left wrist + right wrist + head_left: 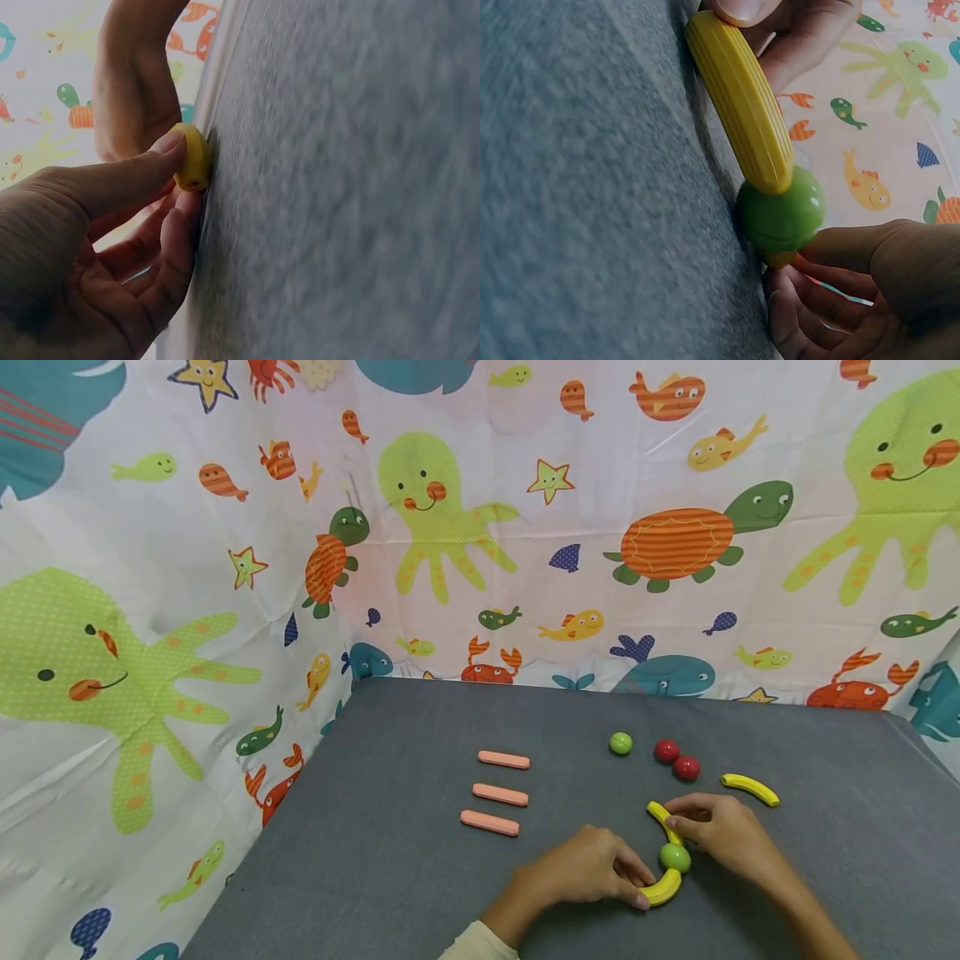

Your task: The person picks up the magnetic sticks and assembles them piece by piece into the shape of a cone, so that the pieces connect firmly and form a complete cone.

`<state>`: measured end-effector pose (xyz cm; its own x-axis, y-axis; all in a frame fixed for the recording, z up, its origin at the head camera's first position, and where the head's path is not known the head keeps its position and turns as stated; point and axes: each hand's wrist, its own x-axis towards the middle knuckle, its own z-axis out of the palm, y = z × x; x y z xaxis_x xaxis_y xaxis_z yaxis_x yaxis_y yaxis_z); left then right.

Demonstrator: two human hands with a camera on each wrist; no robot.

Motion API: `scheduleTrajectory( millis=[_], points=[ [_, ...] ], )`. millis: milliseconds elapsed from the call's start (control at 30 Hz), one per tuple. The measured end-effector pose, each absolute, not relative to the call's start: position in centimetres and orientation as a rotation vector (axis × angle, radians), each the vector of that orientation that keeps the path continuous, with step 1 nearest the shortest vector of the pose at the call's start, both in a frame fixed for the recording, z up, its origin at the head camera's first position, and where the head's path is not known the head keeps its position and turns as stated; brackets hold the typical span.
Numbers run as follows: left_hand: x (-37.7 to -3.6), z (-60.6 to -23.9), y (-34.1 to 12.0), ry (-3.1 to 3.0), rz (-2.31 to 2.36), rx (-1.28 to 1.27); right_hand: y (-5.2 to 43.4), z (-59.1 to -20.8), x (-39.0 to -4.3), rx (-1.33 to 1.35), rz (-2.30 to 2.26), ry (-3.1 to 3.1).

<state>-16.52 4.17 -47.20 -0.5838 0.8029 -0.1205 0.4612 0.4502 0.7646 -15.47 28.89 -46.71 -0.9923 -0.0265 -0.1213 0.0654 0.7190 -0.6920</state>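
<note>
On a grey table, the left hand pinches one end of a yellow banana between thumb and fingers. The right hand holds a second banana with curled fingers. A green ball sits between the two bananas, touching both. All lie near the table's front edge, right of centre. Three pink sticks lie well apart to the left, with bare cloth between.

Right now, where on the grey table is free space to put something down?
Bare cloth lies left of the three pink sticks and between them and the green ball. It is crowded around both hands, where two yellow bananas meet another green ball.
</note>
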Motion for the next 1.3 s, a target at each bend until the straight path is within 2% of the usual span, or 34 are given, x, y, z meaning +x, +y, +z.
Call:
scheduleTrajectory(
  millis=[433, 933, 1300],
  points=[
    [-14.5, -46.9, 6.0, 2.363, 0.783, 1.19, 27.8, -46.7, -15.2, -0.042, -1.128, 2.84],
    [-14.2, -47.1, 6.5, 2.371, 0.793, 1.137, 27.8, -46.7, -15.4, -0.034, -1.098, 2.83],
    [-17.0, -46.1, 4.6, 2.323, 1.252, 1.105, 27.8, -46.6, -15.6, -0.015, -1.109, 2.791]
  ],
)
